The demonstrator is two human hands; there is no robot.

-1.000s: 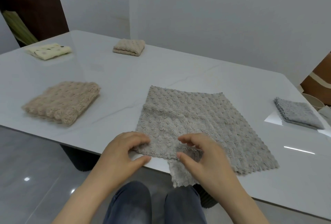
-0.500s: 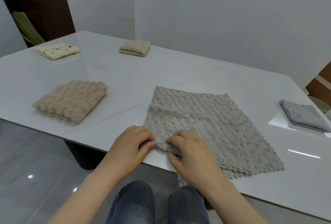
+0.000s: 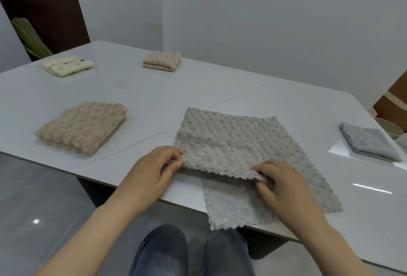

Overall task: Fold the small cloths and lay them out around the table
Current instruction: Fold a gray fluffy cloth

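Note:
A grey textured cloth [image 3: 233,141] lies spread at the near edge of the white table [image 3: 154,99], one corner hanging over the edge. My left hand [image 3: 152,172] pinches its near left corner. My right hand [image 3: 284,185] pinches the near edge further right, lifting a flap off the layer beneath. Folded cloths lie around the table: a beige one [image 3: 81,128] at the left, a smaller beige one [image 3: 161,60] at the back, a cream spotted one [image 3: 67,67] at the far left, and a grey one [image 3: 372,143] at the right.
My knees [image 3: 191,253] in dark jeans show below the table edge. A pale round container [image 3: 388,127] stands on the floor past the right edge. White walls rise behind the table, with a dark wooden panel [image 3: 44,6] at the back left.
My hands were close together on the cloth's near edge. They have moved apart, the right going rightward, and the edge is now lifted into a flap.

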